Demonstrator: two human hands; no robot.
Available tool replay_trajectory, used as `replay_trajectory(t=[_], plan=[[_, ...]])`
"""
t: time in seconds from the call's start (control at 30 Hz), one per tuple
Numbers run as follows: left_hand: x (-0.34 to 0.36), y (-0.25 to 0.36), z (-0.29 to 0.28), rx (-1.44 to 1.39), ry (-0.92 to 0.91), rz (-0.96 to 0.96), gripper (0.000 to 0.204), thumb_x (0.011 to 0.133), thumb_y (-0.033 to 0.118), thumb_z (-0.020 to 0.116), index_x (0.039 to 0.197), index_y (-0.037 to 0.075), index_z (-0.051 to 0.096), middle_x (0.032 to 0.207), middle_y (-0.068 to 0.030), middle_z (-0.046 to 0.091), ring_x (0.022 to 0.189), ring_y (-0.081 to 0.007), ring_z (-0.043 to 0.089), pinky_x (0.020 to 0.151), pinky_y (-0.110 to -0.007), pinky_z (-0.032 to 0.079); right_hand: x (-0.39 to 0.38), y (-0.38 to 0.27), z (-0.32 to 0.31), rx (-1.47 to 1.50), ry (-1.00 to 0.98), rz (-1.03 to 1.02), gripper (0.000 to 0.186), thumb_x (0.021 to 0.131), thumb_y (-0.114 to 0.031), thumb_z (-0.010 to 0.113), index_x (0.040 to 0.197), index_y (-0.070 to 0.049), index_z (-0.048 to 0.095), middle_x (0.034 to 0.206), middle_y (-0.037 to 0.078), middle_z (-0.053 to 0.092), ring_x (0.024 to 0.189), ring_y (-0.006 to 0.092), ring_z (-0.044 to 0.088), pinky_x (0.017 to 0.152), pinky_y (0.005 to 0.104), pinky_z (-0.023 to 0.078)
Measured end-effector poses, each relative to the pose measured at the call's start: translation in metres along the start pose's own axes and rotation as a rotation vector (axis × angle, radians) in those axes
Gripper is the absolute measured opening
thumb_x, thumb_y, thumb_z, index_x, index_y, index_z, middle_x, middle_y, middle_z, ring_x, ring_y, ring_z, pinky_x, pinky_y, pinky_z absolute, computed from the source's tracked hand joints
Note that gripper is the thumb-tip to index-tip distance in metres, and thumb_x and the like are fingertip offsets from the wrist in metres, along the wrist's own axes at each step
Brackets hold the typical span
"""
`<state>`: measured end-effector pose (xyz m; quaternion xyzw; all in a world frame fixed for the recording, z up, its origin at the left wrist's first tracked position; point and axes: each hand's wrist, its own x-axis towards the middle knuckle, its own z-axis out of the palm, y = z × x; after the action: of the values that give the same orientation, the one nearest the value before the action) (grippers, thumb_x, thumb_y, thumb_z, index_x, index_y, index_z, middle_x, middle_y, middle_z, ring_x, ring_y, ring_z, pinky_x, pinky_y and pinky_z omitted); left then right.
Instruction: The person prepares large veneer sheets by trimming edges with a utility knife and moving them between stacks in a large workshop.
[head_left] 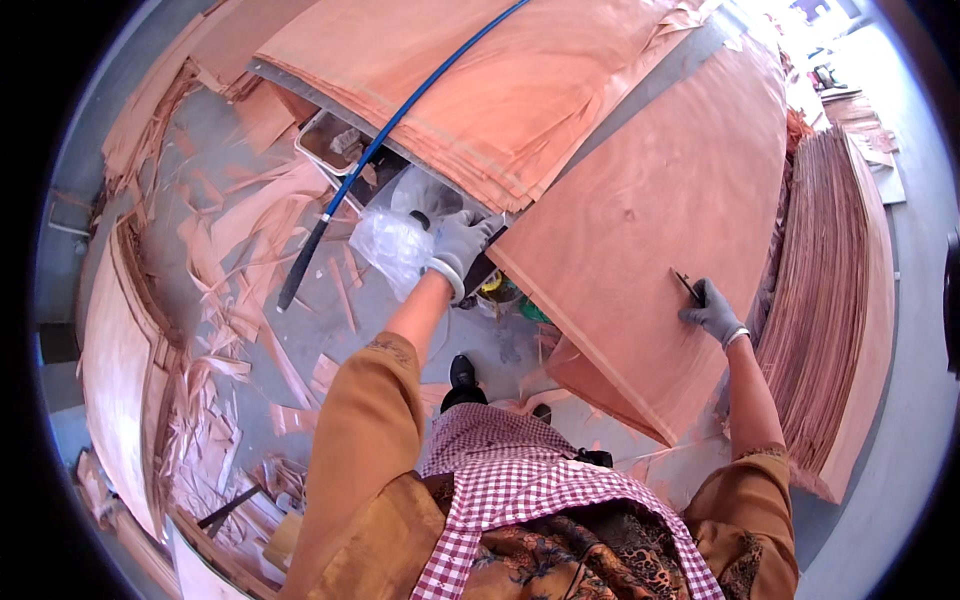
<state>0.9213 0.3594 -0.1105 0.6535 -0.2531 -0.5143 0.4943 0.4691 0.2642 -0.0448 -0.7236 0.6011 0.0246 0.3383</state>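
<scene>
My right hand, in a grey glove, is closed round a slim dark blade-like tool. It is over the reddish wood veneer sheet on the right, and the tool's tip points up and left. My left hand, in a pale grey glove with a white cuff, is at the near corner of the left veneer stack. A crumpled clear plastic bag hangs beside it. The left fingers reach toward a dark edge under the corner; what they touch is hard to make out.
A blue pole with a black grip lies across the left stack and juts past its edge. Below is a white tub. Veneer scraps litter the floor at left. A tall veneer stack stands at right, another at far left.
</scene>
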Motion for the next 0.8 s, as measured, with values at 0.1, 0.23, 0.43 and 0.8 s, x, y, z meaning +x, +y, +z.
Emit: replay_trajectory(t=[0.1, 0.23, 0.43, 0.8], plan=[[-0.001, -0.003, -0.008, -0.236, -0.077, -0.013, 0.018, 0.083, 0.022, 0.069, 0.086, 0.005, 0.065, 0.073, 0.0018, 0.061, 0.061, -0.0062, 0.051, 0.054, -0.022, 0.041, 0.002, -0.004, 0.003, 0.009, 0.004, 0.033, 0.042, 0.063, -0.019, 0.079, 0.088, -0.006, 0.048, 0.076, 0.002, 0.05, 0.073, 0.0149, 0.045, 0.068, 0.0301, 0.043], [-0.022, 0.026, -0.002, -0.38, -0.175, -0.042, 0.014, 0.082, 0.017, 0.07, 0.082, 0.005, 0.063, 0.068, 0.0014, 0.058, 0.055, -0.0056, 0.049, 0.05, -0.021, 0.039, 0.004, 0.008, 0.002, 0.078, 0.018, 0.044, 0.042, 0.061, -0.016, 0.08, 0.087, -0.006, 0.048, 0.075, 0.0, 0.047, 0.071, 0.0146, 0.042, 0.066, 0.0284, 0.041], [-0.004, 0.005, -0.005, -0.319, -0.057, -0.1, 0.017, 0.081, 0.015, 0.07, 0.079, 0.001, 0.061, 0.069, -0.0025, 0.06, 0.057, -0.0088, 0.053, 0.051, -0.024, 0.043, 0.008, -0.002, 0.004, 0.073, -0.02, 0.057, 0.041, 0.061, -0.012, 0.08, 0.086, -0.007, 0.048, 0.074, -0.002, 0.042, 0.071, 0.0135, 0.038, 0.065, 0.0273, 0.038], [0.006, -0.016, 0.018, 0.146, 0.203, 0.291, 0.041, 0.076, 0.022, 0.074, 0.096, -0.005, 0.052, 0.095, -0.0094, 0.061, 0.084, -0.0188, 0.055, 0.075, -0.033, 0.047, 0.006, 0.013, 0.008, 0.117, 0.042, 0.051, 0.047, 0.057, -0.022, 0.083, 0.086, -0.006, 0.049, 0.077, 0.002, 0.048, 0.073, 0.0149, 0.043, 0.067, 0.0303, 0.041]])
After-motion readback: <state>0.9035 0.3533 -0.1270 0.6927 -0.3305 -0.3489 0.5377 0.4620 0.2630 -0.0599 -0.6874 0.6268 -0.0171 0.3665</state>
